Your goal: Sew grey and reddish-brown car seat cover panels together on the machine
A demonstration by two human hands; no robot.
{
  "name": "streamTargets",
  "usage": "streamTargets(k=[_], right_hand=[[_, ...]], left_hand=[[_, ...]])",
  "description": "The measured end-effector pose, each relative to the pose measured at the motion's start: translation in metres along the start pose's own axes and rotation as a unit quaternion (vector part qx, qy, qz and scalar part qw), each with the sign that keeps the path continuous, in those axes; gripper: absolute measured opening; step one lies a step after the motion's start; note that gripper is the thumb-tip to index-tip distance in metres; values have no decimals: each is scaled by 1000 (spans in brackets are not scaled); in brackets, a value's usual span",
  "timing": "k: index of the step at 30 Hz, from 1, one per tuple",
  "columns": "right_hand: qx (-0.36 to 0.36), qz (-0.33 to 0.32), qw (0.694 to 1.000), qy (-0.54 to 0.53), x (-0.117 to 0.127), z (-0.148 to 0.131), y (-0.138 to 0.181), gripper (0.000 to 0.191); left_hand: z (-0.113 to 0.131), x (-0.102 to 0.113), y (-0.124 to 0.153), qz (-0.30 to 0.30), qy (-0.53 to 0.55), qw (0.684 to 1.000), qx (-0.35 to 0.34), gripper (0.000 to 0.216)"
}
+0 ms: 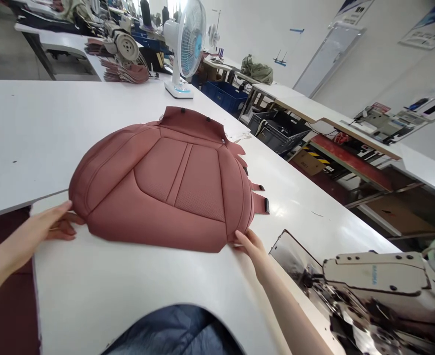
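Maroon seat cover (180,197), lying on the white counter (28,123) inward of the curved near edge. The fingers (65,228) of your left hand (50,224) and right hand (254,247) pinch the cover's near corners. A sewing machine (380,273) stands at right; a fan (191,42), toward the far edge.

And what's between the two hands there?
The head view shows the red cover between them, its near corners at the left hand and right hand.

Sewing machines (378,273), white worktables (28,123) and thread cones (146,14) show a sewing workshop.
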State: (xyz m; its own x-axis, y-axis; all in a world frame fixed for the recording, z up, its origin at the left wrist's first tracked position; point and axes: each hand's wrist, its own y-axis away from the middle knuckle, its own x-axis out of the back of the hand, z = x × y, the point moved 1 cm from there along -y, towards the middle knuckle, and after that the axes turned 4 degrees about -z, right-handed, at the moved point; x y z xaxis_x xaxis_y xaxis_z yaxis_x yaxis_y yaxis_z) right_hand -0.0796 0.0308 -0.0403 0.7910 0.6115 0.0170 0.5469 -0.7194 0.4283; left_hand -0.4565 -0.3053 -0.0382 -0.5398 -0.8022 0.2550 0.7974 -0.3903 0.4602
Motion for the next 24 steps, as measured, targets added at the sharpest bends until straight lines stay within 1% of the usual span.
streamTargets(k=[2,3,4,5,6,7,8,9,10,12,13,14,15,16,17,18,19,20,21,22,23,24], right_hand=[[15,-20,999,-22,-18,0,6,48],[14,-31,998,-50,-28,0,7,51],[5,-41,996,-83,-39,0,9,53],[-11,-51,992,-117,-50,2,10,54],[-30,-57,987,-150,-60,4,12,53],[-47,-60,981,-180,-69,6,12,52],[-57,-59,975,-206,-78,8,12,52],[-58,-58,970,-228,-88,8,10,53],[-52,-57,966,-246,-98,6,6,55],[-27,-62,960,-270,-121,-7,-10,59],[-7,-70,958,-277,-136,-18,-21,60],[16,-76,957,-279,-151,-33,-34,59],[37,-91,956,-276,-169,-50,-47,59],[62,-114,954,-272,-189,-68,-62,60],[86,-139,952,-260,-210,-86,-76,61],[102,-166,950,-243,-232,-103,-90,62],[117,-186,950,-223,-254,-117,-102,63],[128,-197,953,-190,-274,-127,-111,63],[123,-208,961,-133,-292,-133,-119,64],[106,-211,969,-76,-306,-133,-123,68],[91,-215,972,-36,-316,-130,-124,70],[75,-220,973,1,-321,-122,-122,72]], left_hand=[[1,-14,8,-32,11,999,-27,65],[7,-24,8,-35,25,998,-56,63],[16,-34,5,-17,40,995,-90,65],[28,-45,0,-11,76,989,-129,69],[42,-53,-8,-15,119,979,-167,69],[57,-59,-18,-4,143,970,-198,67],[73,-61,-28,20,152,962,-225,65],[90,-59,-38,46,153,955,-249,63],[107,-52,-48,83,152,947,-272,62],[138,-27,-63,147,134,925,-323,59],[150,-10,-68,187,117,907,-359,56],[159,9,-71,230,80,874,-421,52],[162,30,-72,262,57,840,-471,49],[159,50,-74,292,43,813,-502,46],[150,70,-74,321,30,795,-514,45],[136,89,-75,351,23,790,-502,45],[118,106,-76,385,14,796,-467,45],[97,120,-77,417,5,809,-415,48],[75,133,-78,422,-14,837,-349,54],[53,142,-79,394,-42,871,-289,62],[34,150,-80,353,-61,898,-255,73],[17,156,-80,300,-80,922,-231,84]])
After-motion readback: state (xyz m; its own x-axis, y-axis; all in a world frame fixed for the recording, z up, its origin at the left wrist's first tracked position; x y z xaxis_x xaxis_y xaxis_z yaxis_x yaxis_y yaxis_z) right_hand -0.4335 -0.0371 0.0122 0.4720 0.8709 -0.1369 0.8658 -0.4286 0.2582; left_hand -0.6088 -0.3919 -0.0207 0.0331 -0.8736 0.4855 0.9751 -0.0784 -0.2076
